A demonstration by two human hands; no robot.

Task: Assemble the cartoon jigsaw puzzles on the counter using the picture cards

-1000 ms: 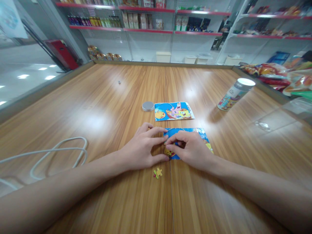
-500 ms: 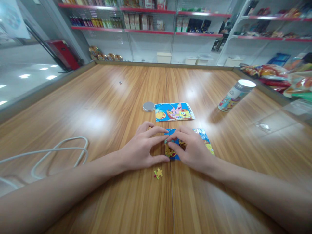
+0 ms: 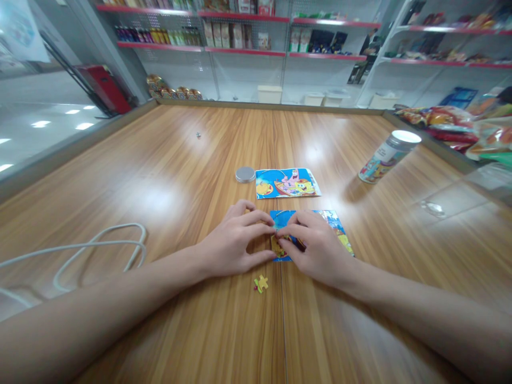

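Note:
A partly covered jigsaw puzzle (image 3: 342, 234) lies flat on the wooden table between my hands. My right hand (image 3: 316, 242) is over its middle, thumb and index finger pinched at the left part; a small puzzle piece seems to be between the fingertips, mostly hidden. At the puzzle's left edge rests my left hand (image 3: 240, 240), fingers spread apart and fingertips touching the edge. A loose yellow and green puzzle piece (image 3: 262, 284) sits just below, nearer to me. Behind the puzzle is a picture card (image 3: 288, 183) with cartoon figures in a boat.
A round metal lid (image 3: 245, 174) lies left of the card. A printed cylindrical can (image 3: 388, 156) stands at the right. A white cable (image 3: 100, 245) loops at the left, and snack bags (image 3: 444, 122) are piled beyond the right edge. Stocked shelves line the back.
My right hand's fingertips have shifted slightly downward on the puzzle's left part. The left index finger has lowered a little, uncovering the puzzle's upper left corner. Other things stay put.

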